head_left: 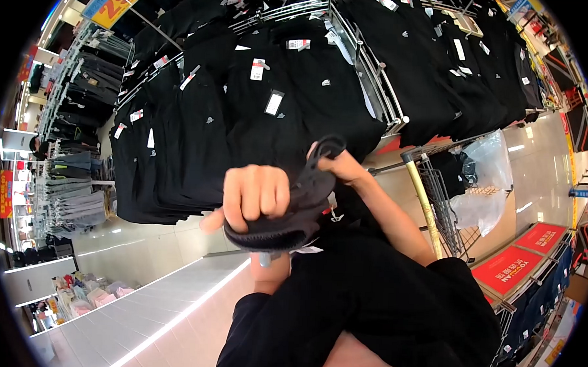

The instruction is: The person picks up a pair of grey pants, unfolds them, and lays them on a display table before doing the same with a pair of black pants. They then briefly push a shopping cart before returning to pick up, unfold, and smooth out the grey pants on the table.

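Observation:
A black garment is bunched up in front of my chest, its edge looped like a waistband. My left hand is closed over the near side of it, knuckles up and thumb sticking out to the left. On the far right side, my right hand grips the same garment where a dark loop stands up; its fingertips are partly hidden by the cloth. White tags hang below the garment, close to my black shirt. Directly beyond my hands lie stacked black garments with paper tags.
Metal rails divide the display from a second black stack. To the right stands a wire cart with plastic bags. Red sign panels sit at lower right. Hanging clothes line the left, beside a light-edged counter.

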### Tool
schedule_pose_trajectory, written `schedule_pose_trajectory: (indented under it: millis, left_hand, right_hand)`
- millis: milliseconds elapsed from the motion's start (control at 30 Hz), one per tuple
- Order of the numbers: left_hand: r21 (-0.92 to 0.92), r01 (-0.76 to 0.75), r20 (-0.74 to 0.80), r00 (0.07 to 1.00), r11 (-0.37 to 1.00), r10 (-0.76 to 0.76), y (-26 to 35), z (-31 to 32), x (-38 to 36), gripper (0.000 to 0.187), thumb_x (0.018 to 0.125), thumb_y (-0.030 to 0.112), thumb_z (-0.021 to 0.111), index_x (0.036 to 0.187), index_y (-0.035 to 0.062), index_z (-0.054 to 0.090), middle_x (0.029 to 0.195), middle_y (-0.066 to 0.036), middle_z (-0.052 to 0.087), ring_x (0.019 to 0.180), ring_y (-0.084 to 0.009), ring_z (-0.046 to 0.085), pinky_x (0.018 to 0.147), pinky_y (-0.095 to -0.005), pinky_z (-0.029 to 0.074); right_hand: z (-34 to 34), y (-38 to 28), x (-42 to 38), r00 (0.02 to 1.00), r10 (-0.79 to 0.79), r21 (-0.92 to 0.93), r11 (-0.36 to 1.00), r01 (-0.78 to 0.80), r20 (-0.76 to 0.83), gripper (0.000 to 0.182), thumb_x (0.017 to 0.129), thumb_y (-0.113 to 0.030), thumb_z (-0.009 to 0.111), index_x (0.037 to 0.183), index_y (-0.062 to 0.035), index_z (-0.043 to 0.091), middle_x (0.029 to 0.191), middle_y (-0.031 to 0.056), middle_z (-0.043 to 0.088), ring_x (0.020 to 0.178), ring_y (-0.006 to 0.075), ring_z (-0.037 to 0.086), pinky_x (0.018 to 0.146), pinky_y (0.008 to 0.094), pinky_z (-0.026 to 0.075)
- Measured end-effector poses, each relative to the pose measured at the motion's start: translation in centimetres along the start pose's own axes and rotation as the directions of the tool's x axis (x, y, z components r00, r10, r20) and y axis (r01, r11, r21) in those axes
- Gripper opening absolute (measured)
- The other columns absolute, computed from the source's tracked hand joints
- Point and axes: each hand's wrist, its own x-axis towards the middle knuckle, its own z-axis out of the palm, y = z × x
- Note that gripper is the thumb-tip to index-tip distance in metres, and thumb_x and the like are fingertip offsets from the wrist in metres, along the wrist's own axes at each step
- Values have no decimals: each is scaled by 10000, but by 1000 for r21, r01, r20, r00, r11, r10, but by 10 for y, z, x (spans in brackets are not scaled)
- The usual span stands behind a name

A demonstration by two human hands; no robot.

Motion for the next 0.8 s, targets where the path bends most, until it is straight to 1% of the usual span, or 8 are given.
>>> schedule_pose_trajectory:
  millis: [100,200,267,333,533,600,667,800]
  left_hand:
    - [415,97,-432,896,905,102,30,12,-40,571,951,527,494,564,111,557,494,36,392,477,-105,378,717,-319,408]
    - [491,421,-838,467,763,281,45,26,-85,569,947,594,412,713,93,548,754,-50,547,706,-156,497,908,-374,370]
    - [143,774,-981,31,617,189,41,30,-74,577,995,536,355,722,47,499,990,-139,533,854,-216,517,943,-363,392]
    - [160,870,-987,133,466,91,48,32,-105,565,1027,425,376,644,24,486,909,-113,551,852,-179,509,863,-316,414]
    - [-115,992,-984,-120,-40,-131,40,41,-131,431,915,157,612,565,54,383,560,63,360,566,-37,290,512,-254,222]
    - [-127,988,-982,-137,-84,-128,35,43,-137,323,850,93,686,653,27,437,586,42,388,585,-50,350,539,-225,309]
    - [214,973,-975,208,-88,-79,28,42,-143,238,798,31,708,845,31,474,639,31,429,645,-76,437,635,-236,410]
    - [-89,989,-994,-96,-121,-50,37,51,-131,705,737,-31,695,1350,68,360,820,-141,674,814,-274,677,796,-355,489]
  right_hand:
    - [0,-43,-8,884,179,517,852,80,-431,385,910,-278,660,1203,-57,544,1128,77,623,1019,172,613,892,339,506]
    - [-4,-79,-7,848,232,566,819,94,-476,405,905,-314,660,1192,-50,550,1094,76,633,973,166,629,859,318,512]
    - [-6,-91,-2,832,255,520,853,46,-493,414,902,-334,662,1176,-42,555,1079,75,637,944,153,630,823,304,515]
    - [-9,-95,6,815,274,469,883,-3,-510,426,899,-353,665,1161,-34,560,1064,74,641,915,139,632,787,289,517]
    - [-11,-102,16,782,307,309,938,-154,-542,391,911,-399,637,1016,-23,628,888,29,665,760,81,624,692,242,508]
    - [-16,-94,17,789,289,307,942,-134,-542,394,911,-396,637,1024,-19,626,893,33,665,763,84,626,690,243,510]
    - [-21,-93,15,778,263,305,947,-97,-570,399,911,-389,639,1040,-11,624,900,36,666,763,90,630,691,243,512]
    - [-36,-99,7,729,258,250,960,-123,-634,391,919,-380,631,1039,-8,625,912,39,664,781,95,629,705,252,512]
